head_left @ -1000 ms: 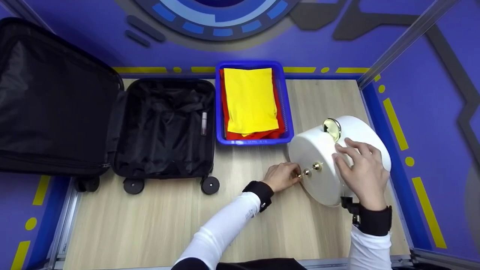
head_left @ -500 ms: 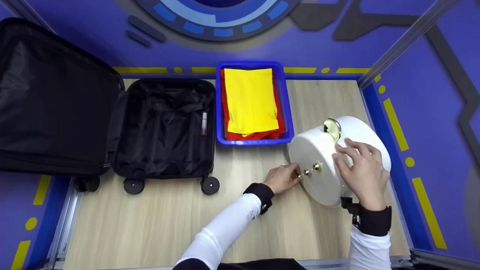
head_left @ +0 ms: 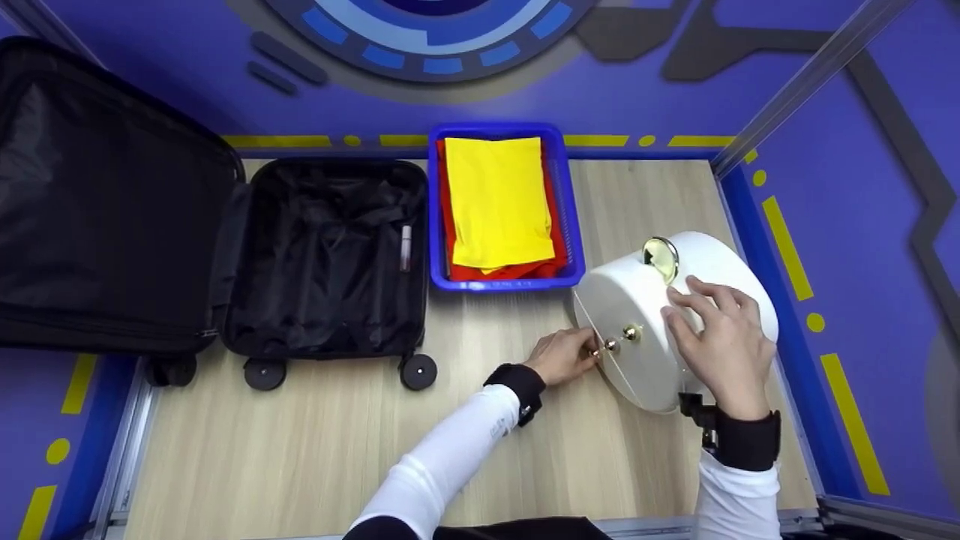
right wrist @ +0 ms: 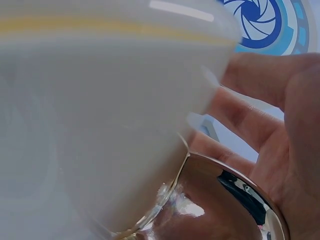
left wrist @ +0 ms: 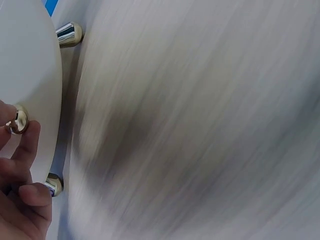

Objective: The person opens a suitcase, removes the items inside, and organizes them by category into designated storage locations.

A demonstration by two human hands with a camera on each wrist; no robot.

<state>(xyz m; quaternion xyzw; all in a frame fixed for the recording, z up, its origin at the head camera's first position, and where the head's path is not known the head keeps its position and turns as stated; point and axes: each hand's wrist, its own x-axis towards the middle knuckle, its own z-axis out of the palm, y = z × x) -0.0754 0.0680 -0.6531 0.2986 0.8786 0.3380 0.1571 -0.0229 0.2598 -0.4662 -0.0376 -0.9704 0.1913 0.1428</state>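
A white, rounded storage box (head_left: 712,259) with a gold handle (head_left: 660,261) on top stands at the right. My left hand (head_left: 559,356) is at its flat front and pinches the lowest of the gold knobs (left wrist: 20,120) between thumb and finger. A thin light line runs slantwise across that front near the fingertips. Gold feet (left wrist: 70,34) show along the box's lower edge in the left wrist view. My right hand (head_left: 724,337) rests on the box top beside the handle, fingers loosely bent. In the right wrist view a shiny gold fitting (right wrist: 210,192) is close to its palm.
To the left lies an opened black suitcase (head_left: 330,300) with a small lip gloss tube (head_left: 406,247) in it. A blue basket (head_left: 574,247) with folded yellow cloth (head_left: 499,202) over red cloth is close behind the box. Purple walls enclose the wooden table (head_left: 300,450).
A thin slanted line has appeared across the box's front by the left hand, as of a panel edge standing off slightly. Both hands have stayed in place; the head view has shifted slightly.
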